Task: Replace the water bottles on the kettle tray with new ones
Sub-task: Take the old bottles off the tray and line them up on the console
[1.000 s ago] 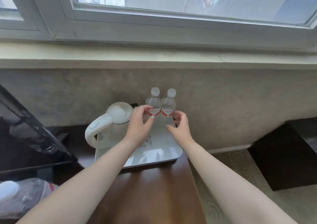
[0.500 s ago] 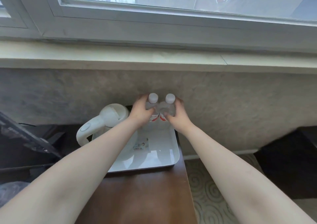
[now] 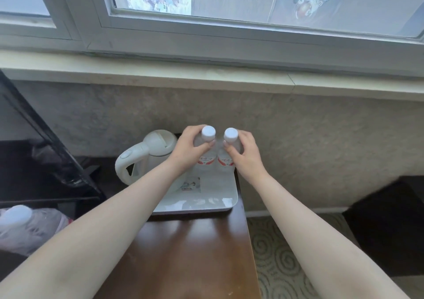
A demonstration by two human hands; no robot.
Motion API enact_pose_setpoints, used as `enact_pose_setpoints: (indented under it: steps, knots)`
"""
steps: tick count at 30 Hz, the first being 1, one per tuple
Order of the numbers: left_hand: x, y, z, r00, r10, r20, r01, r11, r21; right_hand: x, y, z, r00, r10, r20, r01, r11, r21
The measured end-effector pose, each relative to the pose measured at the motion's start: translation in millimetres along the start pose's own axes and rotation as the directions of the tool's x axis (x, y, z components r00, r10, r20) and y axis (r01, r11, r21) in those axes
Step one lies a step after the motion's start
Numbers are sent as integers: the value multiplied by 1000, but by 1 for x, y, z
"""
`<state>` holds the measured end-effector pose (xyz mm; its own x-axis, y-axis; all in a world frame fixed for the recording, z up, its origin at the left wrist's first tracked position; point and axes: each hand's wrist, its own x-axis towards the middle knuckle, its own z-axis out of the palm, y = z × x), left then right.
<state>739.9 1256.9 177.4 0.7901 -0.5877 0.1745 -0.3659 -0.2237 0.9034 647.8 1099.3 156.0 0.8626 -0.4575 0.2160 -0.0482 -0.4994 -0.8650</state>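
Two clear water bottles with white caps and red labels stand side by side at the back of a white kettle tray (image 3: pixel 226 203). My left hand (image 3: pixel 187 148) is wrapped around the shoulder of the left bottle (image 3: pixel 208 158). Around the upper part of the right bottle (image 3: pixel 226 160) my right hand (image 3: pixel 244 152) is closed. A white electric kettle (image 3: pixel 146 154) stands on the tray's left side, partly behind my left forearm. A small printed card (image 3: pixel 191 184) lies on the tray floor in front of the bottles.
The tray rests at the far end of a brown wooden table (image 3: pixel 195 253), close to a textured wall under a window sill (image 3: pixel 206 78). A plastic bag (image 3: pixel 27 227) with bottles lies at lower left. A dark screen (image 3: pixel 41 138) leans at left. Patterned carpet (image 3: pixel 275 253) lies to the right.
Both hands moved from the bottles' label level up to their shoulders and closed around them. The view has shifted slightly; the bottles still stand at the tray's back.
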Motion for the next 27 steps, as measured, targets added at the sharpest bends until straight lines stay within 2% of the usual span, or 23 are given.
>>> enact_pose_setpoints:
  steps: [5,10,15,18,23,27]
  knots:
    - [-46,16,-28,998,41,38,-35,990,-136,-40,-42,-4,993,-91,-71,90,996,-11]
    - [-102,16,-64,997,-53,52,63,974,-216,-91,-87,14,995,-66,-69,70,996,56]
    - [-165,5,-115,989,-102,103,121,972,-200,-149,-123,59,998,56,-9,-54,986,160]
    - [-206,-10,-147,981,-148,123,164,977,-134,-184,-145,92,994,107,38,-113,971,212]
    - [-267,-33,-207,967,-213,138,230,966,-116,-226,-179,154,989,111,102,-132,964,231]
    - [-309,-52,-261,962,-257,94,267,957,-111,-248,-205,206,983,72,168,-115,959,260]
